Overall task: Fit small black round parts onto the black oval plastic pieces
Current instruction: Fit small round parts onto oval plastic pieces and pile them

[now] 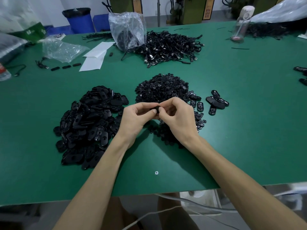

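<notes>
Curled hands (pixel 135 117) around piece (pixel 157 108), perhaps oval

On my counter (pixel 232 130), the oval pieces (pixel 89 123) lie left of the round parts (pixel 162 88) — cables (pixel 171 47) behind them, a bag (pixel 127 30) at the cables' left.

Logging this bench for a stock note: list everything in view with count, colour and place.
table: one, green, under everything
oval pieces pile: one, black, left of the hands
round parts pile: one, black, behind the hands
loose oval pieces: small group, black, right of the hands
cable pile: one, black, far centre
upright bag: one, clear, beside cable pile
crumpled bag: one, clear, far left
paper sheets: a few, white, between the bags
bottle: one, clear, far right
bin: one, blue, beyond the table
screw: one, silver, near front edge
held piece: one, black, between both hands
left hand: one, pinches held piece
right hand: one, pinches held piece
</notes>
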The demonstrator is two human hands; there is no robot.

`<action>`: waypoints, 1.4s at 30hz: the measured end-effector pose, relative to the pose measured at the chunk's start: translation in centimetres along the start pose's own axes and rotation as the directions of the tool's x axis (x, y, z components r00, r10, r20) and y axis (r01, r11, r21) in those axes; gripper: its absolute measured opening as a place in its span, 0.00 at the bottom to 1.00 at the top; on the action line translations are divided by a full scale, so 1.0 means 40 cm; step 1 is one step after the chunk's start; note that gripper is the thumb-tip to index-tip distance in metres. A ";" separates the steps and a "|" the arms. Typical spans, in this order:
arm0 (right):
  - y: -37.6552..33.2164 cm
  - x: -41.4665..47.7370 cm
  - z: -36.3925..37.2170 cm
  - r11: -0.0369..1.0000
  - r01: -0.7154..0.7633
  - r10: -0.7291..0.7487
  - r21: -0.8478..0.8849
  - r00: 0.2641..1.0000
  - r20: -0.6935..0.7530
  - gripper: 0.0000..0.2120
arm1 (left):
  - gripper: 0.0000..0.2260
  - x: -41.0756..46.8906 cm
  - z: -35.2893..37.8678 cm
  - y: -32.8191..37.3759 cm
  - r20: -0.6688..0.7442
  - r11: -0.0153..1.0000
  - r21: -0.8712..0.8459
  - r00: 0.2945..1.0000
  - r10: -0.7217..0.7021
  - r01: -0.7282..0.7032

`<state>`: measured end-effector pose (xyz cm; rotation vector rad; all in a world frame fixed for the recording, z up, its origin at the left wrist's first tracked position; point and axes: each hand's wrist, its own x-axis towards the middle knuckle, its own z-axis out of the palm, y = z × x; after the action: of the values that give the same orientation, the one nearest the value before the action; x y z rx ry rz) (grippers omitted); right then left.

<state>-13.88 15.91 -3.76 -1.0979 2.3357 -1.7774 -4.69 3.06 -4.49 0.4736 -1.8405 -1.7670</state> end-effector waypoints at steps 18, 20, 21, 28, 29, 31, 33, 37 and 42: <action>0.010 0.037 -0.038 0.997 0.034 -0.043 -0.074 0.991 -0.128 0.04 | 0.09 -0.002 0.021 0.004 -0.128 0.971 0.204 0.979 0.157 -0.129; 0.028 0.063 -0.073 0.995 -0.015 -0.015 -0.099 0.955 -0.295 0.04 | 0.11 0.004 0.017 0.013 -0.214 0.902 0.415 0.952 0.221 -0.116; 0.040 0.075 -0.091 0.994 -0.062 0.024 -0.093 0.930 -0.366 0.04 | 0.13 0.010 0.009 0.020 -0.246 0.839 0.537 0.936 0.253 -0.086; 0.122 0.101 -0.176 0.879 -0.390 0.205 -0.276 0.830 -0.519 0.08 | 0.13 0.081 -0.126 0.035 -0.292 0.262 0.935 0.939 0.184 0.240; 0.124 0.102 -0.178 0.860 -0.417 0.227 -0.294 0.829 -0.510 0.10 | 0.12 0.089 -0.140 0.034 -0.284 0.238 0.941 0.944 0.165 0.242; 0.123 0.102 -0.176 0.829 -0.448 0.249 -0.335 0.832 -0.496 0.12 | 0.12 0.101 -0.156 0.033 -0.262 0.235 0.947 0.950 0.170 0.219; 0.118 0.101 -0.172 0.823 -0.431 0.221 -0.371 0.844 -0.490 0.13 | 0.11 0.111 -0.161 0.034 -0.253 0.245 0.948 0.949 0.191 0.203; 0.104 0.094 -0.149 0.869 -0.253 0.079 -0.425 0.919 -0.387 0.11 | 0.11 0.112 -0.161 0.039 -0.248 0.197 0.959 0.941 0.228 0.205; 0.074 0.073 -0.089 0.877 0.066 -0.103 -0.476 0.993 -0.053 0.11 | 0.11 0.083 -0.118 0.049 -0.219 0.453 0.891 0.896 0.387 0.023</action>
<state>-19.05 17.68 -3.87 -1.2085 2.9095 -1.3112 -4.27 -2.54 -2.13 0.8838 -2.2523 -0.3358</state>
